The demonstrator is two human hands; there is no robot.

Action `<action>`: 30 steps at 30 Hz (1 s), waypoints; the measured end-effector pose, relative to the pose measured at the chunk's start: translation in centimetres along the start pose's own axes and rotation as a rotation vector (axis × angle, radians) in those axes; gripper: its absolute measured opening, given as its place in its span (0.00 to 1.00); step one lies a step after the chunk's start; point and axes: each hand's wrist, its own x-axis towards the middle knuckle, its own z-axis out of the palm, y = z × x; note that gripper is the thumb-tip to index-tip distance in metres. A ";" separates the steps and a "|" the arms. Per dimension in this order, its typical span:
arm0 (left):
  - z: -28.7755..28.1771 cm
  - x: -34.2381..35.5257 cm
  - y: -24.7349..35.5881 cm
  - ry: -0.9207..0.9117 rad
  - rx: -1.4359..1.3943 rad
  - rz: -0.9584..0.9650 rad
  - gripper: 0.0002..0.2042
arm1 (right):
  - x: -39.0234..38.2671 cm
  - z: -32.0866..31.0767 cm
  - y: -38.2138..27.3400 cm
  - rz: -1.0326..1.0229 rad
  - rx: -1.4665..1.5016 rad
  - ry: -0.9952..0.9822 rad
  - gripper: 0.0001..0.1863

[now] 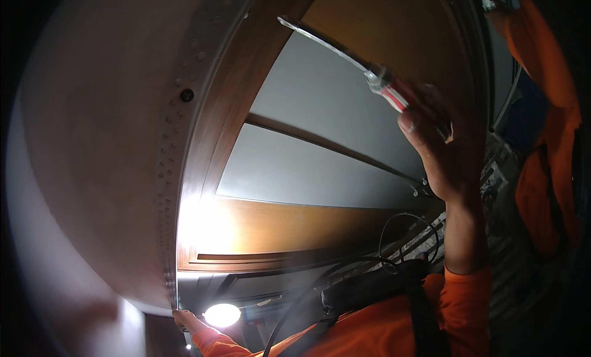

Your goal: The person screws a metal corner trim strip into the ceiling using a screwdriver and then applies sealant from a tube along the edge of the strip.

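My right hand (440, 141) is raised and wrapped round the handle of a screwdriver (394, 92). Its handle is red and clear, and the long metal shaft points up and left across a wood-framed panel. The tip shows bare, in front of the brown frame. At the lower left my left hand (183, 320) reaches the bottom end of a riveted metal strip (166, 172), beside a pale curved panel (111, 129). Its fingers are small and mostly hidden at that edge, so their grip cannot be made out.
Another person in orange clothing (548, 61) is at the right edge. A bright round lamp (222, 315) glows beside my left forearm. A black cable (295, 304) loops past a dark bag (369, 289) at my chest. The wood frame (221, 111) surrounds grey panels (308, 166).
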 end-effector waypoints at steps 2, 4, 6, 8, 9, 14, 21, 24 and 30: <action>0.1 -0.4 -0.6 -0.060 -0.197 0.032 0.08 | 0.6 0.3 0.5 -0.056 0.052 0.012 0.17; -1.1 -2.2 -1.6 -0.236 -0.068 0.072 0.07 | 0.6 0.6 0.8 -0.103 0.073 0.013 0.17; -2.3 -4.3 -0.9 -0.341 -0.009 0.093 0.07 | 0.9 0.8 0.8 -0.125 0.092 0.012 0.17; -3.4 -4.8 -0.3 -0.375 -0.018 0.090 0.08 | 1.1 0.9 0.8 -0.117 0.082 -0.007 0.16; -3.5 -5.7 -0.2 -0.366 0.001 0.082 0.08 | 1.1 1.0 0.8 -0.116 0.069 -0.014 0.16; -4.0 -10.6 1.0 -0.330 0.094 0.052 0.07 | 1.4 1.3 0.8 -0.082 0.092 -0.020 0.15; -3.1 -5.5 0.1 -0.429 -0.003 0.026 0.06 | 2.1 1.0 0.6 0.111 0.236 -0.136 0.17; -3.2 -7.4 0.1 -0.428 0.005 0.022 0.07 | 2.5 1.1 1.7 0.254 0.394 -0.273 0.17; -3.3 -7.1 0.4 -0.422 0.011 0.065 0.06 | 2.5 2.6 2.5 -0.350 0.001 0.056 0.18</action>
